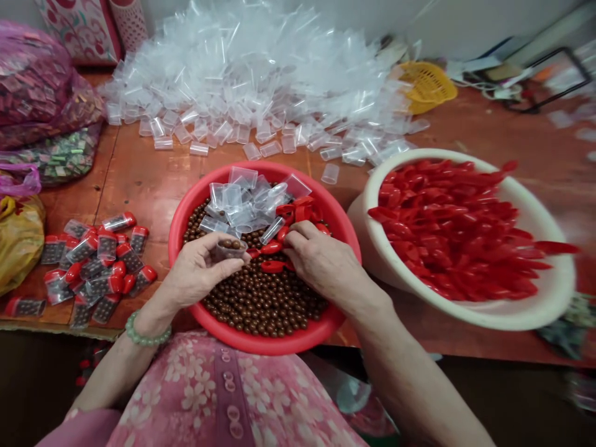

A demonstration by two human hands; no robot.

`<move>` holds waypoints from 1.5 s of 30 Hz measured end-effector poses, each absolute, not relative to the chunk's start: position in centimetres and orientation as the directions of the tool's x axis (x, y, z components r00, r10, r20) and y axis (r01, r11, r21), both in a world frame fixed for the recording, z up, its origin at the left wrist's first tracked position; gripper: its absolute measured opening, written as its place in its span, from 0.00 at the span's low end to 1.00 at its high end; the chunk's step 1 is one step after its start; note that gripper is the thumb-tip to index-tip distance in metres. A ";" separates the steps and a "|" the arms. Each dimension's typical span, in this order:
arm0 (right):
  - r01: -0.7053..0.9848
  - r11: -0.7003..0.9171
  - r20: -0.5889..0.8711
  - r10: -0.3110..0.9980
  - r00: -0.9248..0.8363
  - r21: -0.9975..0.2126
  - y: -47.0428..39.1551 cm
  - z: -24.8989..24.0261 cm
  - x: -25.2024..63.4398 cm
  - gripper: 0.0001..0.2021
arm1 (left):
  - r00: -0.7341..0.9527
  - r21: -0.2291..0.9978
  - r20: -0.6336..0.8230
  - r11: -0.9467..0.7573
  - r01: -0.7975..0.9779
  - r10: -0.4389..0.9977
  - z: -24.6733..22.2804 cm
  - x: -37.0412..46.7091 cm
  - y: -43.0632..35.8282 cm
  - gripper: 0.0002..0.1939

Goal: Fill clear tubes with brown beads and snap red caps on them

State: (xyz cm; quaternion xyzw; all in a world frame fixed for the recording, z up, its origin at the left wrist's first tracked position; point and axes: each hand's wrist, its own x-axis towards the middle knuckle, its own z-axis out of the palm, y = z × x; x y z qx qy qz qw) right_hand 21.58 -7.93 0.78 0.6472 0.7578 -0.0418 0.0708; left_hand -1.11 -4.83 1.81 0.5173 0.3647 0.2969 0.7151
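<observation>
My left hand (pixel 198 270) is closed round a small clear plastic tube (pixel 231 249), its open end up and brown balls showing inside. My right hand (pixel 314 257) has its fingers bent down among red plastic caps (pixel 272 267); whether it grips one is hidden behind the fingers. Both hands are over a red basin (pixel 270 344) of loose brown balls (pixel 265 304). Clear tubes (pixel 249 202), without caps, lie on the balls at the back of the basin.
A white basin (pixel 465 316) of red caps stands at the right. Filled, red-capped tubes (pixel 100 261) lie at the left. A large heap of clear tubes (pixel 261 81) covers the back, near a yellow basket (pixel 431 87). Plastic bags (pixel 35 81) bulge at the far left.
</observation>
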 end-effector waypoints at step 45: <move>0.087 0.074 0.079 0.996 0.045 -0.993 -7.6 0.7 16.8 0.05 | 0.530 0.788 -0.379 0.565 -0.246 0.758 1.2 -0.7 -4.1 0.24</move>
